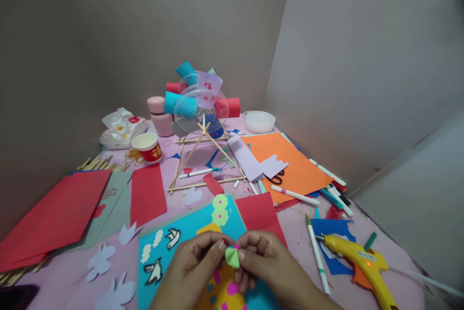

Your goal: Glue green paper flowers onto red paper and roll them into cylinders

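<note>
Between the fingertips of both hands is a small folded piece of light green paper. My left hand pinches its left side, and my right hand pinches its right side. Below them lies a blue sheet decorated with paper birds, white clouds and two green paper flowers with pink centres. An orange-yellow shape with pink and blue bits is partly covered by my hands.
A yellow glue gun with a lit orange light lies at right, near an uncapped green marker. Behind stands a stick-and-plastic wheel model. Red sheets, a paper cup, orange paper and scissors surround the work.
</note>
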`<state>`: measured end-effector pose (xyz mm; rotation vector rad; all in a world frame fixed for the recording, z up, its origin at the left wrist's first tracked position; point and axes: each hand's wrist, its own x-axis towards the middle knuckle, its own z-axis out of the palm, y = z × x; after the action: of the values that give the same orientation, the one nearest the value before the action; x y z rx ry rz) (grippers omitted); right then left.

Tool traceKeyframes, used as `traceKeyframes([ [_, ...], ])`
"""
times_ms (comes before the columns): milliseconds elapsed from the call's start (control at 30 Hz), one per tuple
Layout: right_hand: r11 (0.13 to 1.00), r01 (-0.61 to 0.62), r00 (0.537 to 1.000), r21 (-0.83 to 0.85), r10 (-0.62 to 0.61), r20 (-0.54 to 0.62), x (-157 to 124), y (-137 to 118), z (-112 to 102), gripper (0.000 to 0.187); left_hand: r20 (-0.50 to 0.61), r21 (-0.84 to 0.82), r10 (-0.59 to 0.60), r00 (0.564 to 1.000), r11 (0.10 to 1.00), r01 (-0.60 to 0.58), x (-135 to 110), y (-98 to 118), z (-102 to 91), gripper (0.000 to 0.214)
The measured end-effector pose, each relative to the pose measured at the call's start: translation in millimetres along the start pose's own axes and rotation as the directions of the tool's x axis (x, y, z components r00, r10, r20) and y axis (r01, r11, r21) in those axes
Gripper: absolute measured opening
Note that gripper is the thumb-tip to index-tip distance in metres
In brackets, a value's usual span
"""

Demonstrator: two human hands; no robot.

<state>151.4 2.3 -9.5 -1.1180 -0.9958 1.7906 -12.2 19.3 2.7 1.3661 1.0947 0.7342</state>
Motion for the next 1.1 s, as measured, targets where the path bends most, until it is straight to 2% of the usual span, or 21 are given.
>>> traceKeyframes([
  [200,1.000,-0.007,1.000,-0.008,0.007,0.015,0.1,0.1,2.4,0.044,-0.075,0.143,0.078,0.994,0.987,-0.067,-2.8,2.6,6.9,0.031],
  [333,0.999,-0.031,0.999,-0.027,0.031,0.021,-0.5,1.3,5.4,0.049,-0.169,0.226,0.153,0.974,0.968,-0.113,-5.7,0.3,12.2,0.028],
  [500,0.998,-0.059,0.997,-0.038,0.060,0.043,0.8,1.9,8.4,0.053,-0.231,0.246,0.183,0.956,0.961,-0.125,-5.5,0.4,16.1,0.026],
  [600,0.997,-0.047,0.997,-0.058,0.050,0.052,0.3,2.4,9.0,0.049,-0.248,0.228,0.167,0.954,0.967,-0.110,-3.6,-0.7,17.1,0.025],
  [767,0.995,-0.039,0.997,-0.093,0.046,0.067,-1.8,6.3,9.3,0.032,-0.288,0.221,0.157,0.945,0.971,-0.094,-3.7,-3.4,18.1,0.025],
  [900,0.987,0.021,1.000,-0.157,-0.019,0.011,-3.8,6.9,9.2,0.044,-0.306,0.231,0.154,0.940,0.969,-0.083,-3.5,-4.2,18.0,0.024],
  [1000,0.960,0.090,0.994,-0.267,-0.103,-0.036,-5.9,6.5,8.6,0.035,-0.293,0.248,0.164,0.942,0.964,-0.091,-2.7,-4.2,18.3,0.025],
  [1100,0.948,0.134,0.990,-0.290,-0.144,-0.011,-6.5,7.6,7.5,0.033,-0.292,0.244,0.161,0.943,0.966,-0.090,-2.9,-3.9,19.0,0.025],
])
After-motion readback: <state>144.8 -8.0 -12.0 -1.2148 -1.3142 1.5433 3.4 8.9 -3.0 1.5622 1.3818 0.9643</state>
